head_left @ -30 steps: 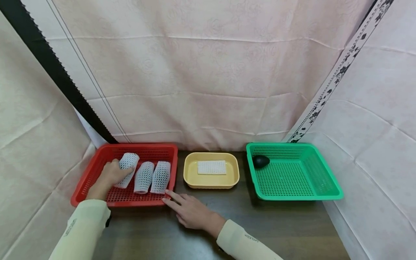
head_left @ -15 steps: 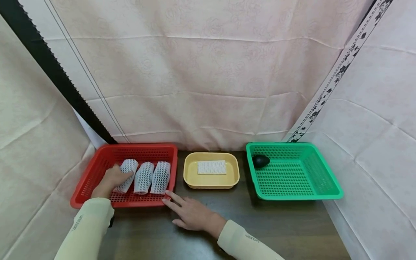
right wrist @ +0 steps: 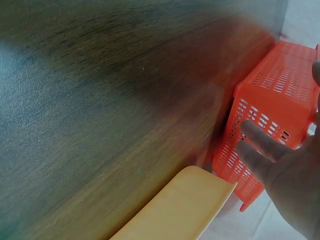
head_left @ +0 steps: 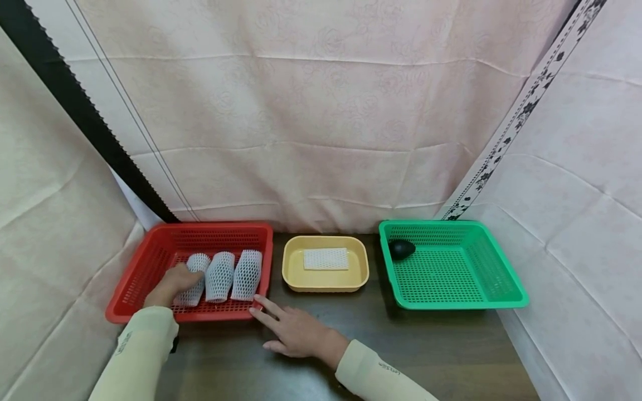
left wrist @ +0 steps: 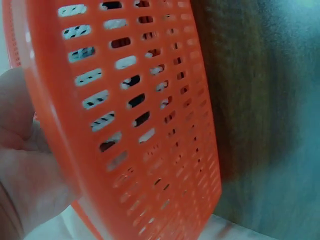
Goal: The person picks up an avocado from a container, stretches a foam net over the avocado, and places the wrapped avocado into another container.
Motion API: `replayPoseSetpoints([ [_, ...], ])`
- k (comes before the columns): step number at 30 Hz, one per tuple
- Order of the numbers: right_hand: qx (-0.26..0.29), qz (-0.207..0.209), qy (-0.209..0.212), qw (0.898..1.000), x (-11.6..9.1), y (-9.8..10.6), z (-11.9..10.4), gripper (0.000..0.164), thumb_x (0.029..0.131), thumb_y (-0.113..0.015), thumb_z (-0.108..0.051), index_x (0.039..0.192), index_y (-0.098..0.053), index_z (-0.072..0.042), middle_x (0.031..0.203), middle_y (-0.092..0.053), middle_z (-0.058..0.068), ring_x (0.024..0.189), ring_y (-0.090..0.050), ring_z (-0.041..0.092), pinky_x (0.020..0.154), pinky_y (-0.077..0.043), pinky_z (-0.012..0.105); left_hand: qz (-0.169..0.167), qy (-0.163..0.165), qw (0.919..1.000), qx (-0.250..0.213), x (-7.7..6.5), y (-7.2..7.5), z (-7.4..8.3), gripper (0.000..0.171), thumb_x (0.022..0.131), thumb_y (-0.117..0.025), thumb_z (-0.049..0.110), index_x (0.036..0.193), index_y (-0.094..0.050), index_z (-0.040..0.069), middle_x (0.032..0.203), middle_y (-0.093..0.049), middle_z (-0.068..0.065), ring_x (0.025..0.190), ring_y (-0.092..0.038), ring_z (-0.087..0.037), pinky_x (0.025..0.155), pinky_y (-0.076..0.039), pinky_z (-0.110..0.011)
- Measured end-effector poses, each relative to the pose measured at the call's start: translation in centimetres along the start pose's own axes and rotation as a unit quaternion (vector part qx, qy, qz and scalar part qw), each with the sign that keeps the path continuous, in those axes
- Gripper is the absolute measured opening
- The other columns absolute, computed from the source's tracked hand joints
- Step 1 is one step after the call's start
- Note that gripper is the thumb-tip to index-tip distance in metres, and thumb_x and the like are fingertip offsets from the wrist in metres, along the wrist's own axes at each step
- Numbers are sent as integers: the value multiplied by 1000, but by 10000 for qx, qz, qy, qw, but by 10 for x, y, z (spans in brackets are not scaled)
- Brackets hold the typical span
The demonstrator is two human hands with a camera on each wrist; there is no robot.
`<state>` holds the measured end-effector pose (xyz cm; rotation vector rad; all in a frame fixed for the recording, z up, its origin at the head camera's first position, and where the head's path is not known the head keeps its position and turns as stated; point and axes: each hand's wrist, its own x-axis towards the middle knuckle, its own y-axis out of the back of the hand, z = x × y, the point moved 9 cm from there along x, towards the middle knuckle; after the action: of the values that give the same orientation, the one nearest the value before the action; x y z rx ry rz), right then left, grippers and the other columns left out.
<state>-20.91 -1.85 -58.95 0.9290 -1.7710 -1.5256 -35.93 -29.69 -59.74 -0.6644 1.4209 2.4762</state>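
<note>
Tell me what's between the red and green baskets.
A yellow tray holding a white mesh piece, with tabletop either side; the head view shows this.

Bright red, this basket (head_left: 220, 316) at the worktop's far left corner, slotted all over; toward its right edge, three rolls (head_left: 219, 277) in white mesh, dark specks peppering the holes. Now yellow: a plain, pale tray (head_left: 326, 282) along the far edge, its flat net (head_left: 326, 259) white again. Far right corner, and it's green, a gridded basket (head_left: 441, 278) with a black oval (head_left: 401, 249) by its left edge. Brown grain streaks the worktop (head_left: 426, 356); my sleeves (head_left: 140, 345) show pale cream, dark lettering on each.
</note>
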Motion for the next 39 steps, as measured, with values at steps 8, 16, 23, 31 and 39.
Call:
replayPoseSetpoints([
  [8,8,24,40,10000,2,2,-2,80,106,-47,-54,167,-2,-27,175,2,5,124,-62,17,101,-53,33,-99,-111,9998,-163,-9,-1,6,70,99,-46,36,136,-39,-23,125,-53,-39,99,-52,-40,86,-52,-53],
  [16,-10,-65,4,10000,6,1,-4,83,105,-49,-54,166,2,-29,175,2,4,134,-56,20,106,-50,36,-74,7,9997,-230,-11,-1,0,77,101,-45,40,142,-31,-24,137,-43,-45,109,-52,-45,95,-50,-60],
  [23,-53,124,43,9999,6,3,-4,84,104,-53,-52,167,-6,-24,175,2,5,142,-49,21,111,-46,37,54,181,9991,-367,-12,2,-6,98,100,-44,50,153,-4,-22,152,-21,-48,133,-37,-58,109,-37,-70],
  [31,214,65,-167,9996,2,3,-1,83,105,-52,-51,167,-2,-28,175,10,-1,144,-46,19,113,-45,36,1893,-234,9816,-64,-33,19,23,90,97,-58,43,152,-18,-16,146,-26,-49,128,-33,-67,99,-38,-77],
  [39,537,315,-168,9979,-12,9,2,80,105,-56,-44,167,-11,-22,175,6,-1,146,-44,21,114,-45,40,3081,-1219,9435,84,-77,30,83,79,94,-64,31,151,-30,-12,145,-38,-43,125,-42,-64,98,-40,-76],
])
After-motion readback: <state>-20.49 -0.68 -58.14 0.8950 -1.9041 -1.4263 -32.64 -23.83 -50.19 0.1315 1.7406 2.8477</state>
